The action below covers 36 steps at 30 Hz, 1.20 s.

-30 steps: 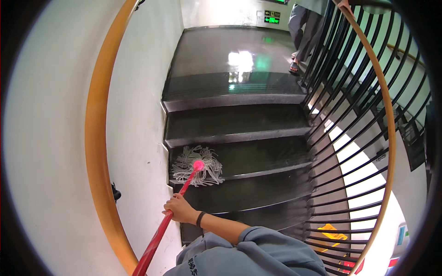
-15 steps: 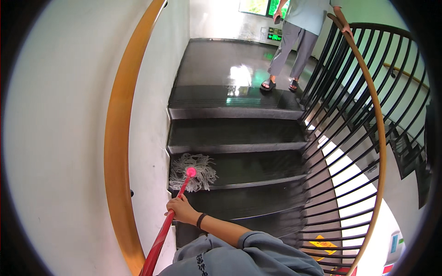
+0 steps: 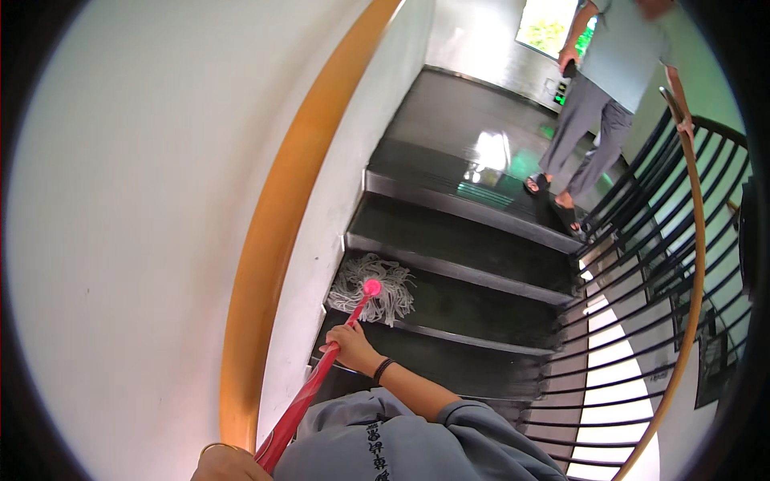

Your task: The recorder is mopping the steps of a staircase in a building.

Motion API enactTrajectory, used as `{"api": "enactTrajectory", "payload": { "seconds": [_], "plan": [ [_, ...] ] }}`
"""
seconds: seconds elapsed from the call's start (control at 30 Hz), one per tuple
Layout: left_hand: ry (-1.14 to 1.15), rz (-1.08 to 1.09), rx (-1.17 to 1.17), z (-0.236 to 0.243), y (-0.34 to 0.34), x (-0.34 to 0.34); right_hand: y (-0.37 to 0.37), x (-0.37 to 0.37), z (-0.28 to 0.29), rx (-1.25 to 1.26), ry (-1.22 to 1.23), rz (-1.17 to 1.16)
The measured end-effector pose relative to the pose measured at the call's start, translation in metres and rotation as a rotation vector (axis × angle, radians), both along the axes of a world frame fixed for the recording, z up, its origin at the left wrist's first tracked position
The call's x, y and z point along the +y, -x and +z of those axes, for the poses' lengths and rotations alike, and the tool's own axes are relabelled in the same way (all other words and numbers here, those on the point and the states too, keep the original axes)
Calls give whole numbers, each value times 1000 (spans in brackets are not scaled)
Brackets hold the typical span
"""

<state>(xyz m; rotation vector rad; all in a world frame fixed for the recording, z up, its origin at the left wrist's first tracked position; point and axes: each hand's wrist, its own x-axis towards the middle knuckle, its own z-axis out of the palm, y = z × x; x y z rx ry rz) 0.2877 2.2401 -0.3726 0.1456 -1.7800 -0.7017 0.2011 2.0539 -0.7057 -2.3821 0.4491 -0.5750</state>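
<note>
A string mop [image 3: 298,405] with a red handle and pink socket slants up from the steps toward me. Its grey strands [image 3: 393,301] lie spread on a dark stair tread, at the wall end. My right hand [image 3: 353,350], wearing a dark bracelet, is closed around the lower part of the handle. At the bottom edge my left hand [image 3: 228,465], partly cut off, is closed at the handle's upper part, and a thin gold-coloured band shows on it.
A wooden handrail [image 3: 277,232] runs along the white wall at left. Black railings with a wooden rail [image 3: 696,232] border the stairs at right. Another person [image 3: 609,96] stands at the landing's edge [image 3: 449,112], one hand on that rail, a dark object in the other.
My view has tilted and swung left, so the stairs appear turned and further right. My left hand has come into view. The mop head stays on the same tread. The other person's feet have shifted.
</note>
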Motion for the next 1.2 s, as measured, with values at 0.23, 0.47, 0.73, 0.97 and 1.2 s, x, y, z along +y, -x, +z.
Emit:
{"api": "enactTrajectory", "payload": {
  "seconds": [0.23,0.47,0.73,0.97,1.2],
  "plan": [
    [8,63,77,-5,0,4,-4,-5,6,80,-32,56],
    [33,65,145,-7,12,-14,-4,-16,2,92,-50,68],
    [-11,151,104,7,21,-34,2,-31,9,45,-71,59],
    [-17,164,29,11,17,-44,-1,-39,10,-18,-82,38],
    [5,200,107,9,26,-48,1,-39,12,-70,-101,61]
  ]
}}
